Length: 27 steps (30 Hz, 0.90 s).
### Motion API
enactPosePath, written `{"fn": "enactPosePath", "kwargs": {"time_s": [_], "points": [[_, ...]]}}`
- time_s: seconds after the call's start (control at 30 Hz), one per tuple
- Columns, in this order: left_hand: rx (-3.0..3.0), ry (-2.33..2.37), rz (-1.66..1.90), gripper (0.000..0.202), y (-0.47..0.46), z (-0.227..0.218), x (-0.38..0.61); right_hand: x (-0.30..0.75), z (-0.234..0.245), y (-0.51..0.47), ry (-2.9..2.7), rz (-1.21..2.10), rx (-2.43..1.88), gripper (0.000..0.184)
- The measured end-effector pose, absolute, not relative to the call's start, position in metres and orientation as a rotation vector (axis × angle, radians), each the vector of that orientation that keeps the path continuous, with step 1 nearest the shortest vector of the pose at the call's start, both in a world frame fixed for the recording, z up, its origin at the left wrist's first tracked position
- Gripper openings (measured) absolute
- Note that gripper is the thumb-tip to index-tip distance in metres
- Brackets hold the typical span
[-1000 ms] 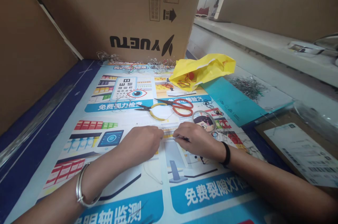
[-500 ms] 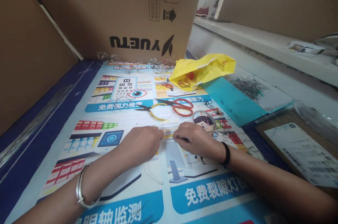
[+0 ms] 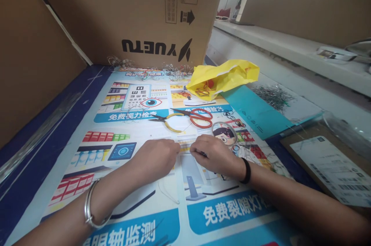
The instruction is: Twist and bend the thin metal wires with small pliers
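My left hand (image 3: 159,159) is closed, knuckles up, just left of the middle of the printed sheet (image 3: 162,134). Facing it across a small gap, my right hand (image 3: 217,155) is curled with thumb and fingers pinched together. Something thin may run between the fingertips, but it is too fine to name. Beyond the hands lie pliers (image 3: 165,119) with yellow handles and scissors (image 3: 188,114) with orange-red handles. A round item with a grey rim (image 3: 235,138) lies beside my right hand, near several small dark rings (image 3: 239,123).
A yellow bag (image 3: 232,72) lies open-mouthed behind the scissors, with small red and orange things inside. To the right are a teal flap (image 3: 255,111), a tangle of fine wire (image 3: 272,97) and a labelled parcel (image 3: 304,134). Large cardboard boxes (image 3: 101,10) stand at the back and left.
The hands have hardly moved; my right fingers have shifted very slightly. The whole view has drifted a few pixels. Pliers, scissors and bag lie as before.
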<state>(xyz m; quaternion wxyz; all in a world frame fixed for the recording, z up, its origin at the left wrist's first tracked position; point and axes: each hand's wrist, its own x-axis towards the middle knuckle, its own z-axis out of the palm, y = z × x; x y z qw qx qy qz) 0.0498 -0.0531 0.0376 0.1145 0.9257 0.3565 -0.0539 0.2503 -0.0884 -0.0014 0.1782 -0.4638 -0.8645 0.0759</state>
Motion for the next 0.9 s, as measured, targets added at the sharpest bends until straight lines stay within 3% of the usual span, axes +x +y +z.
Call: {"fn": "enactPosePath", "kwargs": {"time_s": [0.9], "points": [[2.684,1.033,-0.154,0.025,-0.0526,0.0384,0.0481,0.2525,-0.0012,-0.0866,-2.390,0.319,-1.265,0.015]]}}
